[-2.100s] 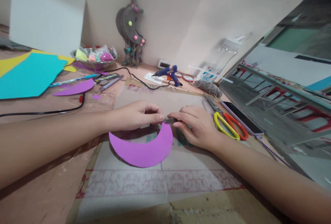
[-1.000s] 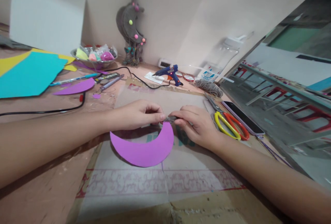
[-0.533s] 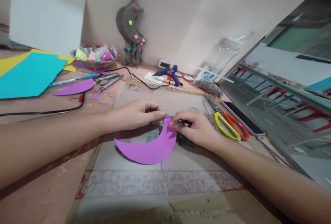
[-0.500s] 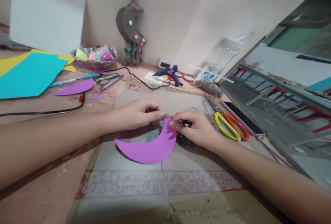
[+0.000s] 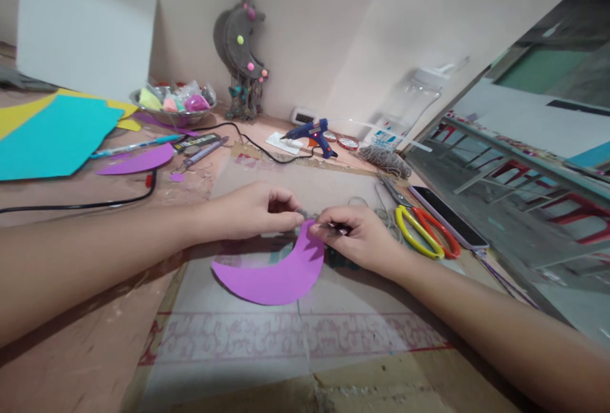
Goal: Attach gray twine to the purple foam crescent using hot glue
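Observation:
A purple crescent of foam sheet (image 5: 279,274) lies on a clear plastic mat (image 5: 267,330) in front of me, its right tip lifted slightly. My left hand (image 5: 248,211) has its fingers curled and pinches something small and dark at that tip. My right hand (image 5: 355,235) is closed in a pinch on a thin dark piece against the same tip. The two sets of fingertips almost meet above the crescent's upper point. I cannot make out what the small piece is.
Yellow and red scissors (image 5: 422,230) and a phone (image 5: 445,215) lie to the right. A blue glue gun (image 5: 312,135), a coil of twine (image 5: 384,160), a bowl of pompoms (image 5: 174,105), a grey moon ornament (image 5: 241,51), pens and teal sheets (image 5: 52,136) sit behind.
The crescent has swung so its right tip is raised and its left end sits further right. My right hand has turned from lying flat to a tighter pinch at the tip.

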Available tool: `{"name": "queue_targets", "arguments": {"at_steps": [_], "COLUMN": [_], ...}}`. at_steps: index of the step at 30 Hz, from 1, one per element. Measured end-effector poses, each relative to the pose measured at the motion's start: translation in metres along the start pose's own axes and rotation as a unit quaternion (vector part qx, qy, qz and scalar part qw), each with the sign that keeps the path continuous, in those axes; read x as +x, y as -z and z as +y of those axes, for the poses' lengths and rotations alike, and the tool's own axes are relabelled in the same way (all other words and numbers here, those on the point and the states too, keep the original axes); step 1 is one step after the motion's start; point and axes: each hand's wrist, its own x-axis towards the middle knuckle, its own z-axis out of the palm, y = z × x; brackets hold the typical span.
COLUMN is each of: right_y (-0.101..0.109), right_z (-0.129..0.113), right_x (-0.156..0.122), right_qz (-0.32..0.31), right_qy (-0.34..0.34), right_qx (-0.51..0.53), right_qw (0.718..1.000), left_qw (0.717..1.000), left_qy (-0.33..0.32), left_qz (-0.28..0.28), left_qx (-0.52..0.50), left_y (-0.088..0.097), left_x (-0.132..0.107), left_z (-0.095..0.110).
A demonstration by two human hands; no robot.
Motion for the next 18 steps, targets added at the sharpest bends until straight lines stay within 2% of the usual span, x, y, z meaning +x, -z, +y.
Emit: {"name": "queue_targets", "arguments": {"at_steps": [9,13,18], "right_y": [0.000,0.002,0.010], "right_z": [0.001,-0.001,-0.002], "right_x": [0.000,-0.001,-0.005], "right_qz": [-0.011,-0.020,0.082], "right_qy": [-0.015,0.002,0.093], "right_qx": [-0.002,-0.019,-0.097], "right_qw": [1.000,1.000,0.988], "left_qw": [1.000,1.000,1.000], "left_qy": [0.006,0.008,0.002], "left_qz": [0.003,0.007,-0.001], "left_qx": [-0.022,-0.002,0.006], "left_y": [0.001,0.001,0.001], "left_x": [0.001,0.000,-0.001], "left_z": [0.000,-0.001,0.000]}}
